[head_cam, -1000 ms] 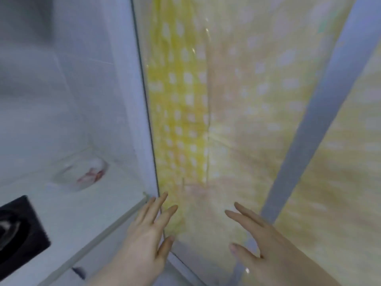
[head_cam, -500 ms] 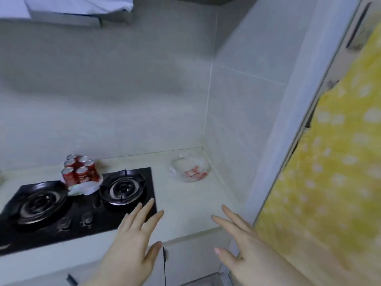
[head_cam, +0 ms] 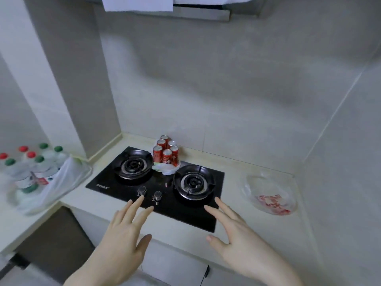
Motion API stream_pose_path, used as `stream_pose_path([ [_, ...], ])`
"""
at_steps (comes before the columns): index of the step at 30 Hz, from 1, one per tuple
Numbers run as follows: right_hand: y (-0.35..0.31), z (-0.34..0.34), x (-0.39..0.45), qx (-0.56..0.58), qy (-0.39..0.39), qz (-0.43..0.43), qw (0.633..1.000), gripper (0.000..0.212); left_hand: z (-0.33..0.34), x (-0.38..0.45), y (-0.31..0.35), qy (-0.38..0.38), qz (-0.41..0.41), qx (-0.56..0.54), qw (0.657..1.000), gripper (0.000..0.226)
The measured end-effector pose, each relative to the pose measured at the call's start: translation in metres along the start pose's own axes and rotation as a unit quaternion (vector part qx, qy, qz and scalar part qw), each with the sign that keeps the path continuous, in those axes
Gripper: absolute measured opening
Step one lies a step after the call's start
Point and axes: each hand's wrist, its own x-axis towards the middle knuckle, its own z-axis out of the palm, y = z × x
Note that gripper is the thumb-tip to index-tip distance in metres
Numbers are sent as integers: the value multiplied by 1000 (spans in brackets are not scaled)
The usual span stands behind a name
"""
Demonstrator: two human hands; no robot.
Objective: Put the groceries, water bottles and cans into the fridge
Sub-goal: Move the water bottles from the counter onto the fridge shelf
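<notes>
A cluster of red cans [head_cam: 166, 152] stood upright on a crumpled white bag [head_cam: 167, 169] at the centre of the frame, at the back edge of a black two-burner gas hob [head_cam: 156, 187], between its left and right burners. At the left edge of the frame, water bottles [head_cam: 31, 164] with red and green caps sat bunched in a white plastic bag [head_cam: 59, 180] on the pale desk [head_cam: 231, 168]. At the right, a clear plastic bag [head_cam: 270, 195] with red print lay flat on the desk near the wall corner. In the lower centre, the left hand [head_cam: 125, 232] and the right hand [head_cam: 237, 234] hovered over the hob's front edge, palms down, fingers straight and spread, holding nothing. The left fingertips reached towards the two metal knobs [head_cam: 150, 193]. Grey tiled walls rose behind.
</notes>
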Motion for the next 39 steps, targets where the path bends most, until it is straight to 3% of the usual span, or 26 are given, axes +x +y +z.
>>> stream_pose_path([
  [9, -31, -2, 102, -24, -111, -130, 985, 67, -29, -21, -17, 53, -174, 26, 983, 66],
  [18, -121, 36, 166, -41, -197, -244, 949, 65, -62, -64, -80, 93, -342, 48, 934, 66],
  [22, -152, 53, 184, -51, -208, -250, 944, 66, -76, -58, -117, 95, -355, 40, 929, 65],
  [33, -234, 101, 239, -56, -172, -218, 959, 67, -117, -24, -239, 112, -278, 0, 954, 60],
  [39, -269, 130, 268, -70, -182, -199, 960, 70, -127, -20, -297, 84, -279, 2, 957, 61],
])
